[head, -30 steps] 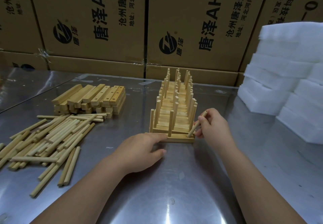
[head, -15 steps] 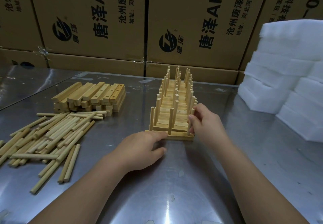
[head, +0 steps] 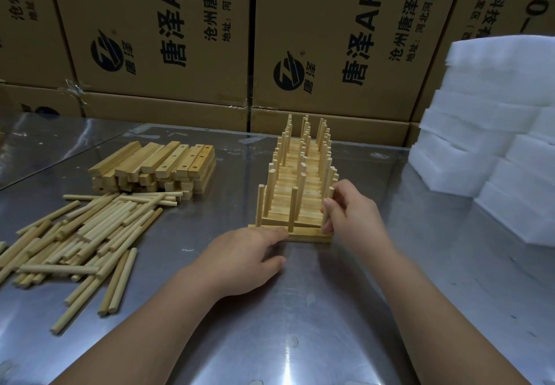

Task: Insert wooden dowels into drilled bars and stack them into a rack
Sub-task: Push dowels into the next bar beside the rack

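Bare left hand [head: 246,255], bare right hand [head: 354,216], bare forearms [head: 150,324]

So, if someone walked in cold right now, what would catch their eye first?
The rack of dowelled bars in the middle, with the right hand gripping an upright dowel at the right end of the near bar and the left hand resting on that bar. Then the loose dowels spread at left, the stack of drilled bars just behind them.

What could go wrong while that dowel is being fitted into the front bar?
The right hand pinches the dowel at the right end of the front bar; if it enters tilted, it might jam. The left hand merely presses on the bar, so a hard push could shift it out of line with the rack behind.
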